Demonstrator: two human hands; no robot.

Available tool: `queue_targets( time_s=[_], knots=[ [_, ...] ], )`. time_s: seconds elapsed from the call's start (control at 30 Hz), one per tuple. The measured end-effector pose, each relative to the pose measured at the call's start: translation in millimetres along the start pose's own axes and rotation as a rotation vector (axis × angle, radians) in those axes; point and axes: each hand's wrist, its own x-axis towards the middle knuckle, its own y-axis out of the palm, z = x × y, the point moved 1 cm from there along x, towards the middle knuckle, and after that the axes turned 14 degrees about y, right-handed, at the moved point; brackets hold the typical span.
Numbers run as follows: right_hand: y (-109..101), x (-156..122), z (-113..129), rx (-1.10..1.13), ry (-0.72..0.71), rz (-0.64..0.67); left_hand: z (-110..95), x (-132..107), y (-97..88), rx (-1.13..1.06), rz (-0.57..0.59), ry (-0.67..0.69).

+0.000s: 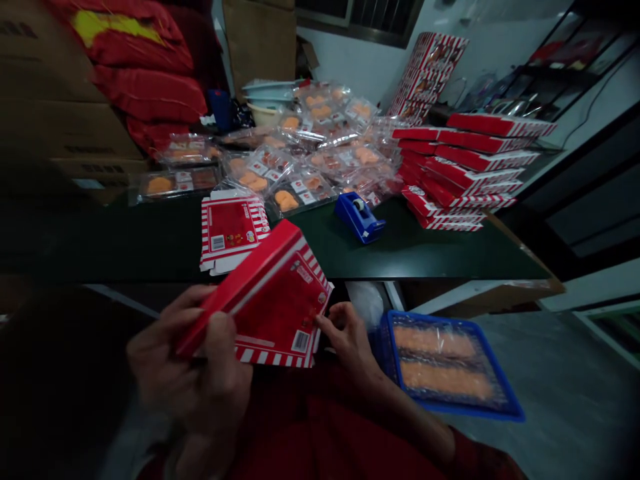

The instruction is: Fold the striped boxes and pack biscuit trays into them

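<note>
My left hand [200,360] is closed round the left side of a red cardboard box [280,307] with white stripes and a barcode, held tilted in front of the table edge. At the box's right end, the thumb and fingers of my right hand [347,333] pinch its edge near the flaps. Behind it, a flattened striped carton [233,230] lies on the dark green table [320,257]. Further right on the tabletop stands a blue tape dispenser [359,217].
Clear plastic packs [305,167] with orange contents are heaped across the table's back. Red-and-white boxes [465,167] are stacked at the right. A blue crate [450,363] of wrapped orange goods sits low on the right. Brown cartons [65,127] stand at the left.
</note>
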Motion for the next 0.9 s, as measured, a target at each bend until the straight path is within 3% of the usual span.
queue_targets(
  time_s=[0.07,0.1,0.17,0.23,0.3,0.37,0.43,0.5,0.57,0.63,0.73,0.8,0.9],
  knots=[
    [-12,4,-6,0.027,0.064,0.068,5,7,1.7,-0.022,-0.237,-0.135],
    [-17,5,-7,0.044,0.088,0.12,8,8,2.3,-0.03,-0.294,-0.227],
    [-26,7,-4,0.048,0.062,0.145,15,5,3.2,-0.046,-0.285,-0.416],
    [-32,10,3,-0.01,-0.056,0.043,25,-8,3.2,-0.088,-0.281,-0.557],
    [-36,16,11,-0.07,-0.173,-0.045,36,-26,2.3,-0.109,-0.267,-0.628],
    [-38,22,18,-0.053,-0.222,-0.032,49,-43,-0.1,-0.067,-0.178,-0.641],
    [-41,27,23,-0.006,-0.238,0.027,58,-53,-6.0,0.054,-0.068,-0.517],
    [-42,30,27,-0.023,-0.277,0.043,57,-51,-14.7,0.237,-0.009,-0.216],
    [-41,29,28,-0.105,-0.305,0.052,43,-38,-21.6,0.386,0.048,0.137],
    [-36,25,26,-0.188,-0.321,0.078,23,-20,-20.9,0.419,0.213,0.359],
    [-28,17,20,-0.278,-0.358,0.113,6,-4,-4.2,0.466,0.632,0.5],
    [-26,13,14,-0.349,-0.381,0.11,11,-8,10.0,0.446,0.879,0.507],
    [-28,8,6,-0.52,-0.473,-0.031,33,-30,23.1,0.463,1.034,0.429]
  ],
)
